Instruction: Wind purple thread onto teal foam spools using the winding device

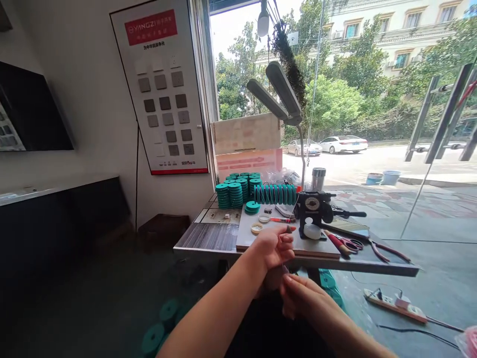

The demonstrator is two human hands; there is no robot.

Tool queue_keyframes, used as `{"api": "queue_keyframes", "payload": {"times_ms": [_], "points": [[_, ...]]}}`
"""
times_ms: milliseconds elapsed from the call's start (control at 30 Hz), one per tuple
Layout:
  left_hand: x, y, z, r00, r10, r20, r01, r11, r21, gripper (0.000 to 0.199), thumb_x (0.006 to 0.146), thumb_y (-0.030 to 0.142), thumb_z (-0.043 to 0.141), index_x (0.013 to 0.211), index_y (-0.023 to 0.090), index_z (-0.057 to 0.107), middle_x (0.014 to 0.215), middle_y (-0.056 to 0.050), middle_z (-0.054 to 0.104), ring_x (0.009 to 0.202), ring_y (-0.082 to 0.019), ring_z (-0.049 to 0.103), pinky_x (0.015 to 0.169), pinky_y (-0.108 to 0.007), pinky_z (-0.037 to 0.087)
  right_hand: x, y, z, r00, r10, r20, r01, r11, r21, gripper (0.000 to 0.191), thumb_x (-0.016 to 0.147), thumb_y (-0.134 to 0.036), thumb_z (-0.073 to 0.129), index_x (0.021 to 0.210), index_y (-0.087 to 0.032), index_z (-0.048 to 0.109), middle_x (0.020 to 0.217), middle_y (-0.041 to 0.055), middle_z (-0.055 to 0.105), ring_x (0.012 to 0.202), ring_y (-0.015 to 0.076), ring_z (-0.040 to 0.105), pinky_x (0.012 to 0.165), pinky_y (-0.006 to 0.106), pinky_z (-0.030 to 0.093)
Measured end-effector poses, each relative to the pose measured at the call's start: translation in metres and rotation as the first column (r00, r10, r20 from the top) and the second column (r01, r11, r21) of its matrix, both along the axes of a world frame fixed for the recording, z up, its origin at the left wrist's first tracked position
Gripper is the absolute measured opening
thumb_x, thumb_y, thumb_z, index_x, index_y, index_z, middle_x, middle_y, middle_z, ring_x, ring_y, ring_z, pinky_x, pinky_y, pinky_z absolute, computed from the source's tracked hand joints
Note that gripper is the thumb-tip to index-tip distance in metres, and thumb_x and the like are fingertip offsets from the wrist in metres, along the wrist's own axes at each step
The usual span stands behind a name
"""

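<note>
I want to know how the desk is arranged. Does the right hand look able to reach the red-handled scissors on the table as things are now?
Probably yes. The scissors lie open on the table edge, on the right hand's side, with nothing over them. The hand is below the table edge and seems to pinch something thin, so it may not be free.

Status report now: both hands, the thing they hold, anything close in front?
Left hand closed on a small dark piece. Right hand below, pinching a thin strand. Table edge and black hand press directly ahead, not touching.

Matt teal plastic spools [234,194], glossy black metal winder [314,209], smooth pale board [298,243].
</note>
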State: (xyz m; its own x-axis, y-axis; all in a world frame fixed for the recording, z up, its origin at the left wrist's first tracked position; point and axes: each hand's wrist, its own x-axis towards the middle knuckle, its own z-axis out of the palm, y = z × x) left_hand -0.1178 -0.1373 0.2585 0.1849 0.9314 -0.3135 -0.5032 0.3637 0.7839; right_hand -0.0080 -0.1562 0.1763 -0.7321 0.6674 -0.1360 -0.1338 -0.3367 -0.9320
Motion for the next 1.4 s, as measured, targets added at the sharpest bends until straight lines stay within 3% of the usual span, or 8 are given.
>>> {"api": "queue_keyframes", "payload": {"times_ms": [67,167,333,600,800,900,1167,1400], "points": [[0.001,0.0,-0.002,1.0,0.024,-0.01,-0.025,1.0,-0.008,0.016,0.084,0.021,0.034,0.082,0.014,0.048,0.044,0.009,0.025,0.033,-0.002,0.017,0.037,-0.014,0.011,0.012,0.026,0.019,0.99,-0.104,0.097,0.096,0.992,0.084,0.031,0.062,-0.035,0.067,0.079,-0.013,0.054,0.071,0.0007,0.059,0.066,0.0078,0.056,0.061,0.018,0.042],[0.004,0.0,-0.007,0.998,0.055,-0.022,-0.055,0.998,-0.014,0.018,0.085,0.019,0.031,0.078,0.014,0.046,0.042,0.009,0.023,0.033,-0.001,0.013,0.037,-0.014,0.008,0.023,0.082,0.057,0.893,-0.443,0.076,0.444,0.896,0.008,0.023,0.069,-0.016,0.055,0.092,-0.019,0.05,0.084,-0.0005,0.058,0.074,0.0075,0.057,0.069,0.02,0.045],[0.011,-0.001,-0.014,0.995,0.099,-0.016,-0.099,0.995,0.007,0.022,0.087,0.022,0.028,0.074,0.015,0.045,0.041,0.01,0.02,0.033,-0.002,0.011,0.039,-0.015,0.005,0.019,0.159,0.106,0.898,-0.437,0.054,0.439,0.897,-0.049,0.014,0.08,-0.017,0.042,0.092,-0.016,0.05,0.081,0.0034,0.056,0.072,0.0074,0.055,0.066,0.022,0.047],[0.026,0.004,-0.021,0.991,0.126,0.041,-0.128,0.991,0.042,0.021,0.087,0.023,0.028,0.073,0.016,0.042,0.043,0.01,0.016,0.035,-0.003,0.008,0.039,-0.017,0.004,0.006,0.218,0.145,0.852,-0.515,0.094,0.508,0.857,0.09,0.035,0.086,-0.037,0.04,0.108,-0.011,0.047,0.094,0.0039,0.054,0.081,0.0062,0.053,0.07,0.022,0.048],[0.027,-0.005,-0.014,0.985,0.089,0.149,-0.102,0.991,0.084,0.021,0.086,0.023,0.03,0.073,0.015,0.045,0.044,0.009,0.016,0.037,-0.003,0.007,0.038,-0.016,0.005,0.002,0.225,0.14,0.746,-0.616,0.252,0.537,0.781,0.319,0.029,0.085,-0.035,0.043,0.101,-0.012,0.05,0.084,0.0008,0.053,0.068,0.0017,0.048,0.06,0.016,0.045],[0.026,-0.005,-0.012,0.986,0.056,0.157,-0.069,0.994,0.081,0.021,0.086,0.022,0.03,0.072,0.016,0.044,0.043,0.01,0.014,0.036,-0.003,0.006,0.038,-0.016,0.005,0.01,0.212,0.126,0.75,-0.569,0.338,0.446,0.812,0.376,0.023,0.079,-0.032,0.054,0.087,-0.011,0.053,0.066,-0.0014,0.051,0.056,0.0015,0.044,0.049,0.014,0.038],[0.025,-0.002,-0.016,0.986,0.048,0.158,-0.062,0.994,0.087,0.019,0.084,0.021,0.032,0.072,0.015,0.045,0.043,0.01,0.016,0.035,-0.002,0.008,0.038,-0.016,0.005,0.003,0.226,0.124,0.821,-0.505,0.267,0.423,0.851,0.311,0.015,0.072,-0.011,0.057,0.085,-0.016,0.053,0.067,0.0004,0.056,0.061,0.006,0.054,0.053,0.018,0.044],[0.023,-0.001,-0.028,0.981,0.072,0.178,-0.091,0.991,0.099,0.017,0.075,0.031,0.053,0.074,0.016,0.046,0.042,0.011,0.016,0.036,-0.001,0.007,0.04,-0.017,0.004,-0.018,0.268,0.139,0.826,-0.439,0.354,0.362,0.894,0.263,0.02,0.084,-0.029,0.046,0.089,-0.01,0.053,0.075,-0.0007,0.054,0.064,0.0006,0.049,0.057,0.013,0.044]]}}
